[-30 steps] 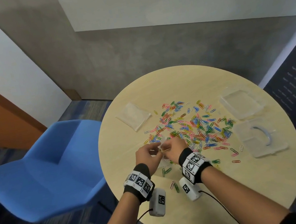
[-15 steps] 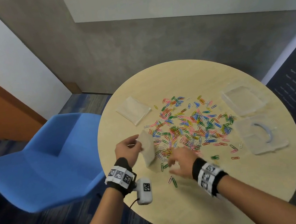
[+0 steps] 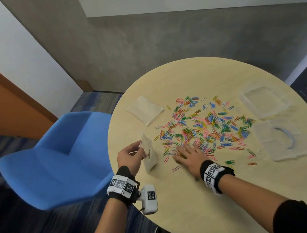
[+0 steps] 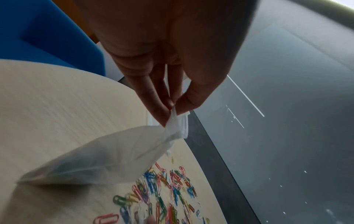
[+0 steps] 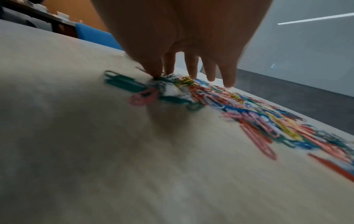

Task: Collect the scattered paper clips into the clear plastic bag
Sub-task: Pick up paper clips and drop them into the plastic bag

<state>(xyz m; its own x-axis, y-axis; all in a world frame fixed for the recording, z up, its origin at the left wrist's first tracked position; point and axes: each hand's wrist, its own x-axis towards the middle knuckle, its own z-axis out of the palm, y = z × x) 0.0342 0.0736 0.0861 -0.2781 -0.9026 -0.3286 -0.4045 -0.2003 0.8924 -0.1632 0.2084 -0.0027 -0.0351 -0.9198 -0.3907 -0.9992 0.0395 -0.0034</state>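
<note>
Left hand (image 3: 130,157) pinches the top edge of the bag (image 3: 149,155) between thumb and fingers (image 4: 153,97). The bag hangs from that pinch, its lower end touching the worktop (image 3: 230,194) near the left rim. A few clips show faintly inside it in the head view; how many cannot be told.

Right hand (image 3: 187,154) lies palm down on the worktop, just right of the bag and apart from it. Its fingers (image 5: 191,66) are spread and nearly straight, tips resting on the near left edge of the clips (image 3: 204,126). The wrist view shows the thumb tip and first fingertips touching clips at that edge; whether any clip is pinched cannot be told, as the picture is blurred.

The clips, in many colours, spread across the middle of the worktop, from beside the right hand to the far right. A few strays lie near the right wrist and toward the right rim.

A second, flat bag (image 3: 145,112) lies at the far left of the worktop, well apart from both hands. Two clear trays (image 3: 262,102) (image 3: 279,137) sit at the right side, beyond the clips. A blue chair (image 3: 51,161) stands left of the worktop.
</note>
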